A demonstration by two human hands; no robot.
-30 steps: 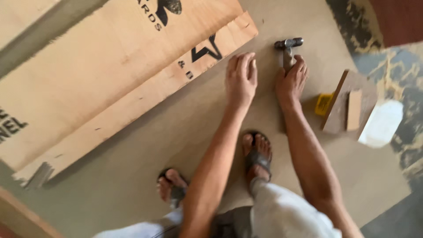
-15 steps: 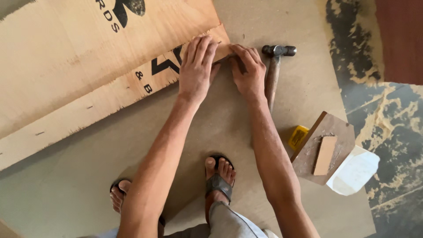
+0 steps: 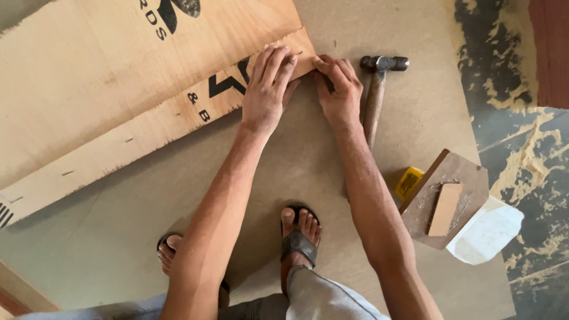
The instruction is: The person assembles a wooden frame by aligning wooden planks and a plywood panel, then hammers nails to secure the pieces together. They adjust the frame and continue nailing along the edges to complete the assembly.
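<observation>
A narrow plywood strip (image 3: 148,139) with black printing lies along the lower edge of a large plywood sheet (image 3: 112,77) on a brown board. My left hand (image 3: 267,89) lies flat on the strip's right end, fingers pressed down. My right hand (image 3: 338,89) pinches the strip's right corner with its fingertips; whether something small sits between them I cannot tell. A hammer (image 3: 376,98) with a wooden handle lies just right of my right hand, head pointing away from me.
The brown board (image 3: 379,195) covers the floor under my sandalled feet (image 3: 299,237). At the right lie a yellow object (image 3: 408,182), brown board offcuts (image 3: 447,204) and a white scrap (image 3: 486,231). Beyond the board is a dark, paint-worn floor (image 3: 527,136).
My hands moved from the bare board up onto the right end of the strip. My right hand left the hammer, which now lies beside it.
</observation>
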